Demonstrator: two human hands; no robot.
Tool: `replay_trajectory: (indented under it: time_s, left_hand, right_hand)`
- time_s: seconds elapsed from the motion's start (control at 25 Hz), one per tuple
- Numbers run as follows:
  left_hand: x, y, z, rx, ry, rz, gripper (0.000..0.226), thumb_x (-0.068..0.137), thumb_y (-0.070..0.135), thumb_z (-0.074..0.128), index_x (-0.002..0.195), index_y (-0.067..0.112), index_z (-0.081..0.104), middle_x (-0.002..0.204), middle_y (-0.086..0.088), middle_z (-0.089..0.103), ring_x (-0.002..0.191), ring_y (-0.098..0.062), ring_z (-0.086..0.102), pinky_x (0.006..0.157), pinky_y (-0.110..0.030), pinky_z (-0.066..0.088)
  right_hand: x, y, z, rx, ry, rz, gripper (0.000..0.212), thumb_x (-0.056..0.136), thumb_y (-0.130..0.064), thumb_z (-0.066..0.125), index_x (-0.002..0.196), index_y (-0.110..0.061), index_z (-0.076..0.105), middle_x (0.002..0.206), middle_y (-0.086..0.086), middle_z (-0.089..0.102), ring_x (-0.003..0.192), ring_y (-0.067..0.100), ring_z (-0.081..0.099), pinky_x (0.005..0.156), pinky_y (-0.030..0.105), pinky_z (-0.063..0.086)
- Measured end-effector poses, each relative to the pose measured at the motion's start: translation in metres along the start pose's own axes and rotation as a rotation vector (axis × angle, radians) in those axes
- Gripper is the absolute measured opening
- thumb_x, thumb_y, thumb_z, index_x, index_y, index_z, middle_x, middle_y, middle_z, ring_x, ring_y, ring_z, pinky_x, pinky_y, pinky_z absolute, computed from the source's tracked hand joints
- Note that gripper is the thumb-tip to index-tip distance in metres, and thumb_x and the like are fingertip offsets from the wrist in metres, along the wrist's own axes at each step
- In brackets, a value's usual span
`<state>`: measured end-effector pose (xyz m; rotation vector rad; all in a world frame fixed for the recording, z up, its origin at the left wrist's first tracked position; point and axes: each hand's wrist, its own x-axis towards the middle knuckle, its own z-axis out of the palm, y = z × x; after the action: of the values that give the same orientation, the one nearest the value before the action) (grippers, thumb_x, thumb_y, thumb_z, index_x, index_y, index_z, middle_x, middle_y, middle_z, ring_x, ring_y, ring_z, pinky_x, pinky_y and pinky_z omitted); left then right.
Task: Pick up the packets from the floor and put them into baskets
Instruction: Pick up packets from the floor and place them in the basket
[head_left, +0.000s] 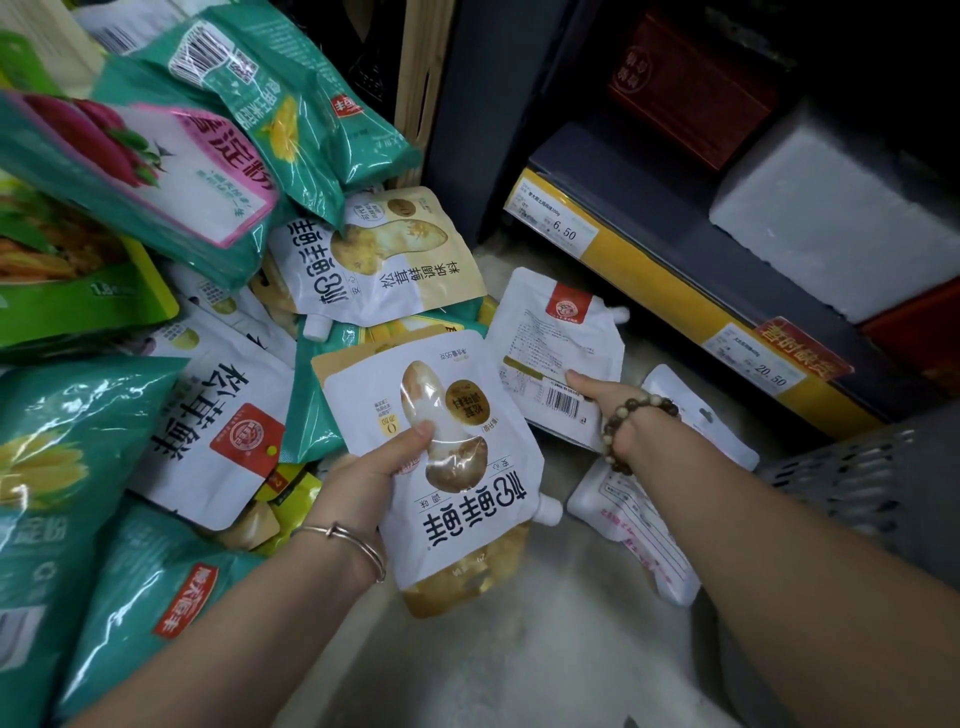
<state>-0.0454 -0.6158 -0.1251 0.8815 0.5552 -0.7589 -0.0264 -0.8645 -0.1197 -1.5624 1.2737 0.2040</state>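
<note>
My left hand (371, 467) grips a white and tan spout pouch (457, 499) printed with a mushroom, holding it above the floor at centre. My right hand (597, 395) pinches the lower edge of a white pouch (545, 338) that lies back side up, with a barcode and a red logo. Two more white pouches (639, 540) (717, 415) lie on the floor under my right forearm. A grey perforated basket (852, 478) stands at the right edge, partly hidden by my arm.
A heap of teal, green and white packets (171, 218) fills the left side. A dark shelf with a yellow price rail (665, 280) runs along the right, holding a white block (841, 208) and a red box (691, 88). Bare pale floor (467, 665) lies between my forearms.
</note>
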Motion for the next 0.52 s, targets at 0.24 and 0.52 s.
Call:
replay_trajectory:
  time_s: [0.24, 0.52]
  left_hand:
    - [-0.02, 0.009, 0.007, 0.029, 0.058, 0.085, 0.026, 0.065, 0.015, 0.078, 0.089, 0.011, 0.071, 0.084, -0.015, 0.073, 0.067, -0.033, 0.07, 0.052, -0.04, 0.056]
    - [-0.062, 0.037, 0.013, 0.099, 0.023, 0.153, 0.035, 0.055, 0.026, 0.08, 0.085, 0.011, 0.071, 0.08, -0.016, 0.073, 0.064, -0.031, 0.071, 0.053, -0.043, 0.056]
  right_hand:
    - [-0.035, 0.005, -0.029, 0.052, -0.045, -0.344, 0.019, 0.075, -0.007, 0.075, 0.081, -0.023, 0.064, 0.066, -0.008, 0.07, 0.056, 0.01, 0.068, 0.046, 0.021, 0.051]
    - [-0.1, 0.019, -0.05, 0.109, -0.082, -0.435, 0.022, 0.076, 0.005, 0.069, 0.085, -0.015, 0.064, 0.07, -0.005, 0.07, 0.055, 0.009, 0.067, 0.045, 0.02, 0.05]
